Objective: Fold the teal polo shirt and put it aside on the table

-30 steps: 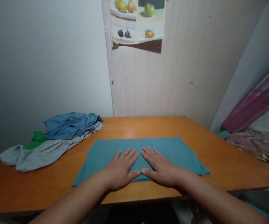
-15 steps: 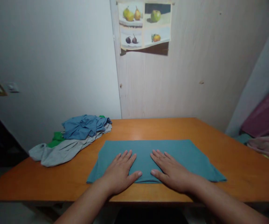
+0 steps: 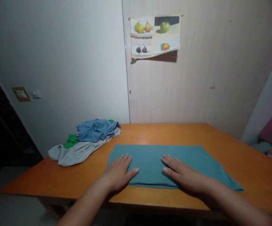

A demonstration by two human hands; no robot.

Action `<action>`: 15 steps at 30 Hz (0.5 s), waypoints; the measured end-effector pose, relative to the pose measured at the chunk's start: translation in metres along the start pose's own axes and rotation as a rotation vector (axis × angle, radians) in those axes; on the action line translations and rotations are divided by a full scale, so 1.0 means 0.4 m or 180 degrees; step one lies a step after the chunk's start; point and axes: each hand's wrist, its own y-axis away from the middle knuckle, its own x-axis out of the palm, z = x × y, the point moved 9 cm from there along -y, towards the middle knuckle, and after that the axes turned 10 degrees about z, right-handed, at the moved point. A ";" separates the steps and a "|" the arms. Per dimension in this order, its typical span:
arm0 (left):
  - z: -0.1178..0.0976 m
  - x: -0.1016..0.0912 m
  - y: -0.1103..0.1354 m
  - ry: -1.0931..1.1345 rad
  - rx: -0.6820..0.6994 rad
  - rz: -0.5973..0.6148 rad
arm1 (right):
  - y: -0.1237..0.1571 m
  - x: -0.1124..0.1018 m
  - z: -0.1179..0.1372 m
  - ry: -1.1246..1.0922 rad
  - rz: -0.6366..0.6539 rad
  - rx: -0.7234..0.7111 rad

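Head cam: left hand [image 3: 118, 173] and right hand [image 3: 185, 175] rest flat, apart, on teal cloth [image 3: 150, 161] near tabletop's [image 3: 244, 163] front edge.

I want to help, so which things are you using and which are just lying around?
In use: teal cloth, flat under the left hand and right hand; table beneath it.
Lying about: pile of clothes at the table's left; fruit picture and switch on the wall.
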 end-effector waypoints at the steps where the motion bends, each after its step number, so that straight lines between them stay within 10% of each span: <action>1: 0.001 -0.011 -0.012 -0.0021 0.0002 -0.0079 | -0.004 -0.016 -0.010 -0.0055 -0.0086 0.0049; 15: 0.147 0.004 -0.084 -0.0203 -0.0393 -0.0392 | 0.061 -0.096 -0.313 0.0520 -0.0593 0.1725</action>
